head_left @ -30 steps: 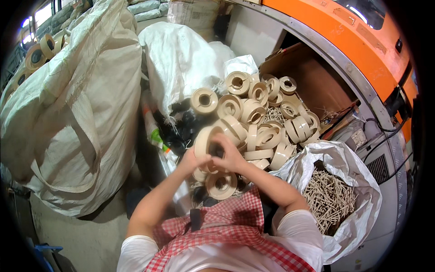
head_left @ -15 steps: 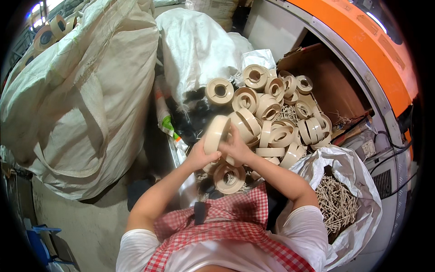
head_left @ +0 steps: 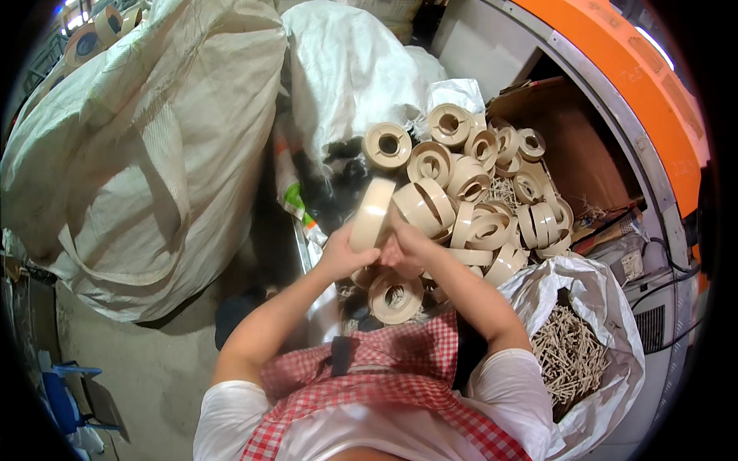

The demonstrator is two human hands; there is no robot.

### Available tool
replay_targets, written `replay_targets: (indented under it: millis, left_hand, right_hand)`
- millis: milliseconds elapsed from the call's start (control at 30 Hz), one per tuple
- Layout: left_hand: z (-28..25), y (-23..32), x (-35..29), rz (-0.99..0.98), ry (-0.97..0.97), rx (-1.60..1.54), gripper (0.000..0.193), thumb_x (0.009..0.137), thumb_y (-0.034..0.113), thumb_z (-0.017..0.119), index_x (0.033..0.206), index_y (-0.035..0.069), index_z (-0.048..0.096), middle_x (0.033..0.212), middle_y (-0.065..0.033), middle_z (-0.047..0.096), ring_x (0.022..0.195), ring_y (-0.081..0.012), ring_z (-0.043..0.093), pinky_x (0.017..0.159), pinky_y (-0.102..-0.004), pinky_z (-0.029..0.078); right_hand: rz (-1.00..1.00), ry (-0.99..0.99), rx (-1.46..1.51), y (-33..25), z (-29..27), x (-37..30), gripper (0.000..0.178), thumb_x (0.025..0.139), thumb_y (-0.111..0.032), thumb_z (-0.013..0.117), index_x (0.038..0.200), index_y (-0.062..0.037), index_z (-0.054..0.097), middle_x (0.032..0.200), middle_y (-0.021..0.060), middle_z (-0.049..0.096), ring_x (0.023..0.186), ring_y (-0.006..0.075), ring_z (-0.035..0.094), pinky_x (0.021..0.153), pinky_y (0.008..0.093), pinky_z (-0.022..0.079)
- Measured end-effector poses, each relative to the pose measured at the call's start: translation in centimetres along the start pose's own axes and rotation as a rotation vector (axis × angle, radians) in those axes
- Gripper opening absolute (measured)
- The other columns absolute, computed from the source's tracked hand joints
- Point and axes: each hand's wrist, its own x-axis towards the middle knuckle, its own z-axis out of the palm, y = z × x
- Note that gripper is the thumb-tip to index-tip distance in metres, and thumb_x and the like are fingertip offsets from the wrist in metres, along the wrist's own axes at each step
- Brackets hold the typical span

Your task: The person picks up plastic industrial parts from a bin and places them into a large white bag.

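Grey floor (head_left: 177,361) shows at the left, beneath a bulging off-white woven sack (head_left: 154,192) with a wide strap; some rolls (head_left: 84,46) sit behind its top. Farther back slumps a smaller white sack (head_left: 354,69), and at the right curves the orange edge of a machine (head_left: 626,58), with brown cardboard (head_left: 573,142) lining the dark opening below it. Against the cardboard's left edge spreads a heap of cream plastic rings (head_left: 473,180), some nested, some tipped on their sides, with thin beige pieces (head_left: 503,190) scattered among them; what carries the heap is mostly hidden. In front of its near left corner, a person in a red-and-white checked apron (head_left: 361,388) has one cream ring (head_left: 374,213) raised, standing on edge. Their left hand (head_left: 342,253) is curled around its lower left side, thumb along the bottom, fingers out of sight behind it. Their right hand (head_left: 403,250) is half closed at the ring's right side, blurred, and whether it grips cannot be told. Just below the hands lies a flanged ring (head_left: 378,301), hole upward. Beside the right elbow, an open white bag (head_left: 615,303) holds many thin beige sticks (head_left: 569,353).
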Motion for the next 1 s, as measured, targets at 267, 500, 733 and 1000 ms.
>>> replay_targets:
  millis: [267, 500, 733, 1000]
  left_hand:
    - [-6.4, -9.9, 2.3, -0.319, 0.689, -0.197, 0.067, 0.078, 0.011, 0.067, 0.134, 0.005, 0.031, 0.121, -0.0164, 0.049, 0.108, -0.027, 0.054, 0.083, -0.0368, 0.052]
    - [-4.3, -9.8, 2.0, -0.262, 0.846, 0.828, 0.061, 0.077, 0.021, 0.07, 0.127, 0.002, 0.042, 0.129, -0.016, 0.046, 0.113, -0.0261, 0.052, 0.087, -0.035, 0.048]
    - [1.0, 1.2, -0.1, -0.393, 0.006, -1.051, 0.056, 0.087, 0.016, 0.062, 0.136, 0.007, 0.037, 0.121, -0.0123, 0.054, 0.103, -0.0228, 0.06, 0.089, -0.0371, 0.051]
    - [-7.0, 4.2, 2.5, 0.052, 0.709, -0.698, 0.041, 0.083, 0.008, 0.063, 0.118, 0.003, 0.043, 0.106, -0.0106, 0.059, 0.094, -0.0209, 0.061, 0.082, -0.0347, 0.052]
  right_hand:
    - [-0.482, 0.246, -1.243, 8.9, 0.1, -4.2, 0.061, 0.069, -0.03, 0.074, 0.119, -0.0016, 0.053, 0.106, 0.0202, 0.06, 0.093, 0.037, 0.056, 0.084, 0.0416, 0.046]
    - [-0.073, 0.254, -0.661, 1.6, -3.5, -8.0, 0.055, 0.07, -0.008, 0.066, 0.123, 0.0009, 0.052, 0.108, 0.0163, 0.062, 0.097, 0.0285, 0.06, 0.083, 0.0376, 0.049]
    - [-0.214, -0.245, 0.825, -3.2, -4.2, -6.9, 0.047, 0.088, -0.016, 0.061, 0.128, 0.0022, 0.045, 0.121, 0.0133, 0.057, 0.111, 0.0218, 0.057, 0.096, 0.0355, 0.047]
    - [-0.309, 0.218, -0.639, 5.3, -1.7, 18.4, 0.038, 0.083, -0.022, 0.06, 0.117, -0.0039, 0.057, 0.102, 0.0122, 0.065, 0.093, 0.021, 0.062, 0.082, 0.0308, 0.049]
